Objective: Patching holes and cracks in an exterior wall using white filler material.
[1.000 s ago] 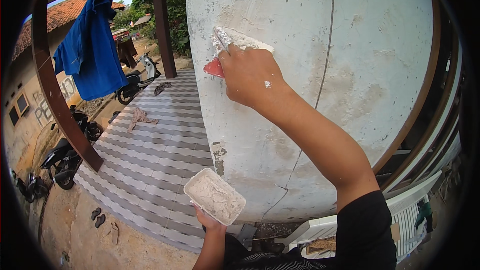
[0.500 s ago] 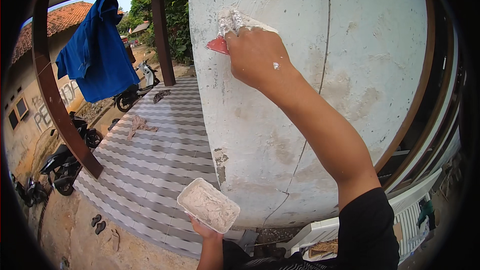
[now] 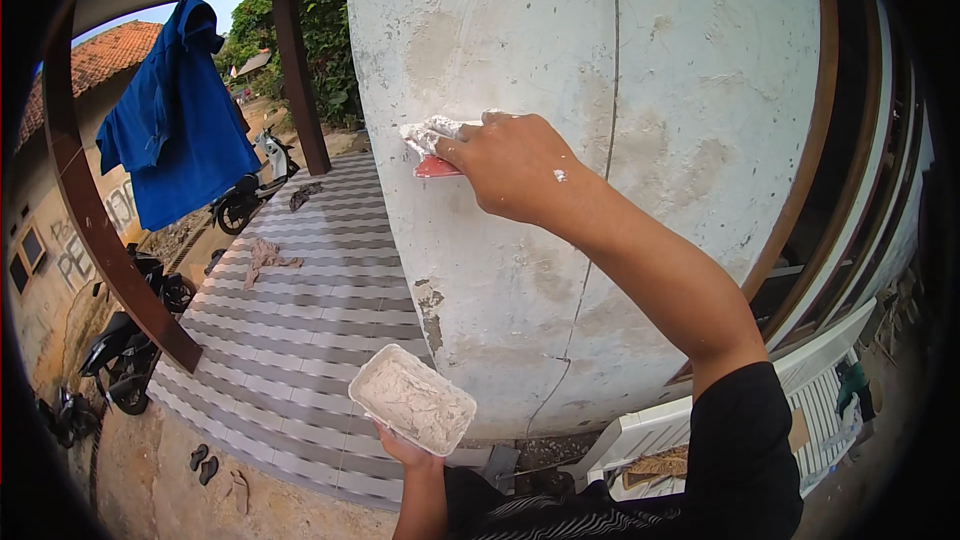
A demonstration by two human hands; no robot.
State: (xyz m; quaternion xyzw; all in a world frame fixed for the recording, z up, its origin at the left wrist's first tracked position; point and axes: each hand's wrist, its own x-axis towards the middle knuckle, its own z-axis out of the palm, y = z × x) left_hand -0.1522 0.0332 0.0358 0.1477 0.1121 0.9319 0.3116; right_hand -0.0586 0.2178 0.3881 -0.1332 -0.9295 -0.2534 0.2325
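My right hand (image 3: 510, 162) is closed around a red putty scraper (image 3: 436, 168), whose upper side is caked with white filler (image 3: 432, 130). The scraper lies against the worn white wall (image 3: 500, 340), close to its left edge. White specks dot the back of that hand. Low in front of me, my left hand (image 3: 405, 447) grips a rectangular white plastic tub (image 3: 357, 388) from below and the side. Pale, thick putty (image 3: 415, 402) fills much of the tub. The fingers under the tub are mostly hidden.
A blue garment (image 3: 185, 130) hangs at the left beside a brown post (image 3: 110, 250). Striped tiles (image 3: 300, 340) cover the porch floor, where a crumpled cloth (image 3: 268, 260) lies. Motorbikes (image 3: 125, 360) stand beyond. A white slatted piece (image 3: 660, 440) is at lower right, below a brown-framed window (image 3: 800, 140).
My right hand has moved down along the wall with the scraper. The left hand still holds the tub in nearly the same place. The view has shifted slightly.
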